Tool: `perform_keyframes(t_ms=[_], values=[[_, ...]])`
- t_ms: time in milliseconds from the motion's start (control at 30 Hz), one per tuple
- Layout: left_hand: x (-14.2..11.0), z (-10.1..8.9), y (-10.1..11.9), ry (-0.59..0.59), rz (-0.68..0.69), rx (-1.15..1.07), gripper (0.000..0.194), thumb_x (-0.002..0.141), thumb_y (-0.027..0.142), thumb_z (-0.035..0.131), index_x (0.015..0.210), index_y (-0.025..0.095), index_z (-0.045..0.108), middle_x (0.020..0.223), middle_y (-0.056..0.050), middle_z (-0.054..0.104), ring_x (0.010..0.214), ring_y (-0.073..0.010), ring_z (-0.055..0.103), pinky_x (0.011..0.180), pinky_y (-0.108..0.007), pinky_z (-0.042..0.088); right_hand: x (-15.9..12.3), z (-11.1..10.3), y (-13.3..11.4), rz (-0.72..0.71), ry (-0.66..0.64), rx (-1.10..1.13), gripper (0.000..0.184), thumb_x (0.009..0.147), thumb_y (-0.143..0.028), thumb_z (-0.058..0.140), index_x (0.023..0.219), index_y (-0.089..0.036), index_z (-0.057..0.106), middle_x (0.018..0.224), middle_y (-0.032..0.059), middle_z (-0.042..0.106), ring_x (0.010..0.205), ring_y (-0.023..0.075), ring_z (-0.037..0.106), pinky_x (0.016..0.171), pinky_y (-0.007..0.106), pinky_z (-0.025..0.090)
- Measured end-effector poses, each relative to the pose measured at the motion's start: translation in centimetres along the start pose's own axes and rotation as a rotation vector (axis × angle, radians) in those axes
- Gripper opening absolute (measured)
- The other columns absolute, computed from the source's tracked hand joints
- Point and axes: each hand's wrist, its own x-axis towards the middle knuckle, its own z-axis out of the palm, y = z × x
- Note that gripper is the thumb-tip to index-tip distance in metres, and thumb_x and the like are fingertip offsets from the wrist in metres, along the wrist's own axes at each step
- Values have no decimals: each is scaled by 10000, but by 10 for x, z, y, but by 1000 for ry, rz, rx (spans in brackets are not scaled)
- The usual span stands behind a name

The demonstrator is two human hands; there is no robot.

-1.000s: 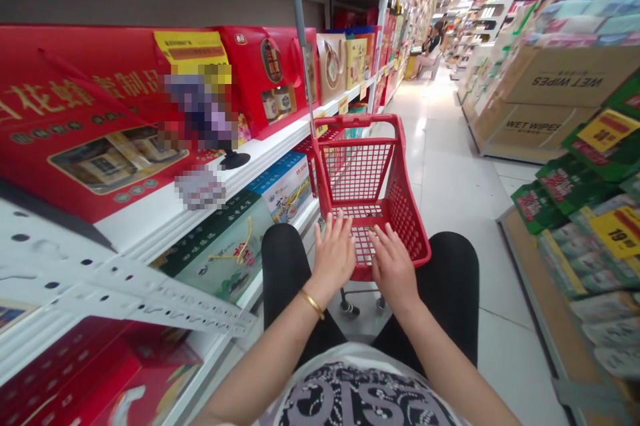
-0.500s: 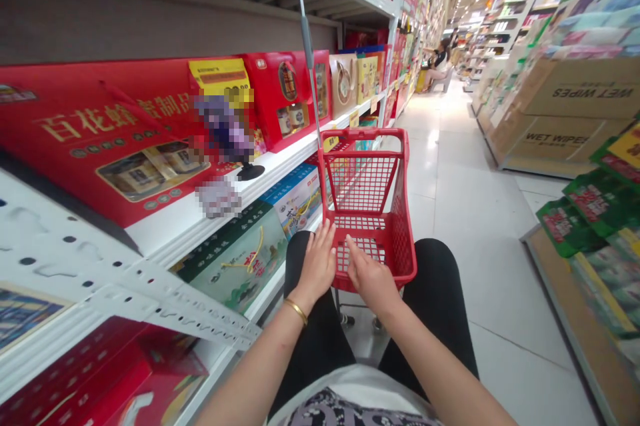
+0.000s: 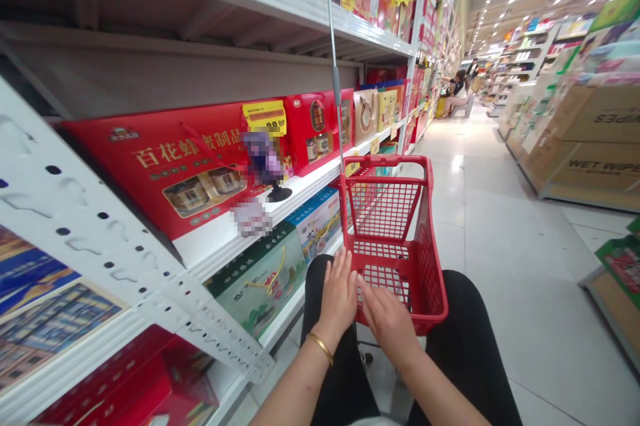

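Red plastic shopping cart (image 3: 427,273), lower centre, judged light and stiff; best taken at the rim (image 3: 393,161). Left grip (image 3: 339,296) and right grip (image 3: 389,326) held open, nothing clasped.

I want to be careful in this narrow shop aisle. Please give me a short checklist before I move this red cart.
1. Left hand on the red cart: cannot tell; it sits at the near left side, with no firm grip visible.
2. Right hand on the cart: cannot tell; its fingers lie at the near edge.
3. Cart pole against the shelf: cannot tell; it stands close, and contact is unclear.
4. White metal shelf edge beside the left arm: not ok; it sticks out close to the arm.
5. Tile floor ahead: ok; it looks smooth and flat.
6. Seated person: ok; they are far down the aisle, beside the left shelves.
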Motion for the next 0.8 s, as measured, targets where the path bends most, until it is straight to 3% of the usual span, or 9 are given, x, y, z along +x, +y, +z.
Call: perform_keyframes(t_ms=[100,167,300,367,400,467,567,700,800], values=[[1,2,0,-8,-10,-9,538,1101,332,216,1628,240,277,1691,-76,275,1582,-187,184,1294,-516,189,0,-1,0,-115,71,93,704,980,-77,467,1630,-204,230,1320,126,685,1200,217,662,1004,377,577],[1,3,-1,-13,1,-2,538,1102,336,218,1626,237,284,1690,-77,278,1581,-187,189,1295,-512,187,4,2,-3,-91,77,65,726,959,-50,435,1634,-166,195,1484,165,565,1399,248,524,1094,439,531],[2,1,-1,-4,15,14,537,1098,321,240,1627,238,284,1681,-78,301,1579,-195,199,1293,-515,197,11,3,-13,86,16,-101,670,898,-109,520,1555,-183,412,1604,183,411,1542,420,254,1167,752,295],[2,0,0,-2,11,11,540,1096,309,239,1630,231,274,1684,-79,295,1581,-192,194,1295,-510,194,10,1,-16,134,-30,-149,632,872,-166,586,1498,-200,502,1616,176,394,1528,473,251,1148,813,223],[2,0,1,-1,6,6,540,1097,305,235,1630,227,272,1686,-79,289,1581,-189,192,1297,-506,190,8,0,-17,135,-44,-158,610,877,-191,596,1482,-190,520,1608,183,405,1504,465,314,1152,779,265],[1,0,1,-3,-6,-11,539,1097,301,228,1629,225,274,1690,-75,281,1581,-184,191,1299,-498,185,4,1,-15,111,-46,-162,534,930,-231,573,1459,-160,546,1552,197,483,1376,377,529,1112,591,453],[2,1,0,0,-24,-39,535,1099,302,210,1624,242,289,1686,-62,296,1577,-177,203,1298,-497,191,1,9,-10,81,-4,-160,418,998,-262,535,1397,-163,612,1310,160,694,1021,220,721,872,321,568],[4,3,-2,2,-41,-47,534,1099,309,191,1618,252,307,1682,-48,306,1575,-172,211,1300,-499,184,0,18,-5,31,17,-166,420,1001,-253,567,1413,-179,605,880,66,747,757,170,675,733,278,528],[5,2,-2,-2,-31,-39,538,1100,318,184,1616,240,314,1684,-51,301,1577,-168,202,1302,-490,174,-2,13,-3,-38,18,-132,517,1007,-216,552,1518,-185,483,913,70,739,791,183,663,757,305,528]])
